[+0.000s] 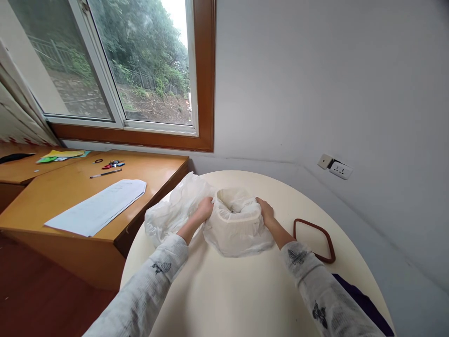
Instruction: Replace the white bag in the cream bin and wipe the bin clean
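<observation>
A whitish plastic bag (236, 238) lines a pale, open-topped container (242, 216) on the round table, folded outward over its rim and hanging down around it. My left hand (205, 207) is closed on the bag at the container's left side. On the right side, my right hand (265, 209) grips the bag near the rim, its fingertips partly hidden. More crumpled white plastic (175, 206) lies left of the container, beside my left hand. A brown rounded frame (331, 243) rests on the table to the right, partly behind my right forearm.
The cream round table (224, 290) stands against the wall. Dark purple cloth (361, 299) lies at its right edge. A wooden desk (154, 168) on the left bears paper sheets (101, 206), a pen (105, 173) and scissors (108, 165). Wall sockets (340, 170) are at right.
</observation>
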`<state>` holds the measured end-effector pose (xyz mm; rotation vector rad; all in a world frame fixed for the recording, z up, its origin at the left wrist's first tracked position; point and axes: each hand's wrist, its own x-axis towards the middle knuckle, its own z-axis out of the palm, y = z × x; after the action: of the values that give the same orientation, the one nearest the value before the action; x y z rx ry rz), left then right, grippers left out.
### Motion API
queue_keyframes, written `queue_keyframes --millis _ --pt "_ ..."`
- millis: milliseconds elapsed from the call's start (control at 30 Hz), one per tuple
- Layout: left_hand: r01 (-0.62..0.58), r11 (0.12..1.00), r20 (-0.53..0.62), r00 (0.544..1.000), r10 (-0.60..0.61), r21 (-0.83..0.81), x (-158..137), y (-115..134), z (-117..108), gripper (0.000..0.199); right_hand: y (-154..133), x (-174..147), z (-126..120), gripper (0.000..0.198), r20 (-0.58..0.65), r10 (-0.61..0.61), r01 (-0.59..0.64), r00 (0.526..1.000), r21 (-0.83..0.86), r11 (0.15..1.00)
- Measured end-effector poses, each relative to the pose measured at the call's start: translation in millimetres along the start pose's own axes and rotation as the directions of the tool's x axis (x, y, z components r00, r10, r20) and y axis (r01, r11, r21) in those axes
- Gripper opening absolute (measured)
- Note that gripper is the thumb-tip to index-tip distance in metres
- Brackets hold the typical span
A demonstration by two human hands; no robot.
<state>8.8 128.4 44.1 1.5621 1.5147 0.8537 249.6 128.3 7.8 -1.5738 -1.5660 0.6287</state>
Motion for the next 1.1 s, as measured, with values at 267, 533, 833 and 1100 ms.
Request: queue_keyframes --millis 267,533,833,1100 --pt "-0.048 0.986 -0.023 0.998 0.052 0.159 -1.8 -3.9 -2.5 0.014 5.2 5.1 0.0 0.018 -0.014 0.162 -0.156 0.987 -0.374 0.914" --pt "-0.174 0.978 -0.132 0.973 0.189 0.119 -7.1 -8.2 -11.4 0.036 -19.1 -0.9 -14.9 0.030 -0.065 0.038 -0.049 0.997 -0.171 0.984" --pt "-0.221 0.950 -0.043 0.975 0.217 -0.219 -38.6 33.1 -12.5 0.064 -66.6 -10.1 -34.4 0.040 0.154 -0.035 -0.007 0.987 0.265 0.964" --pt "-0.193 0.958 0.105 0.970 0.218 -0.212 -42.7 29.2 -5.3 0.082 -71.7 9.1 -25.4 0.029 0.059 -0.016 -0.004 0.998 0.324 0.946"
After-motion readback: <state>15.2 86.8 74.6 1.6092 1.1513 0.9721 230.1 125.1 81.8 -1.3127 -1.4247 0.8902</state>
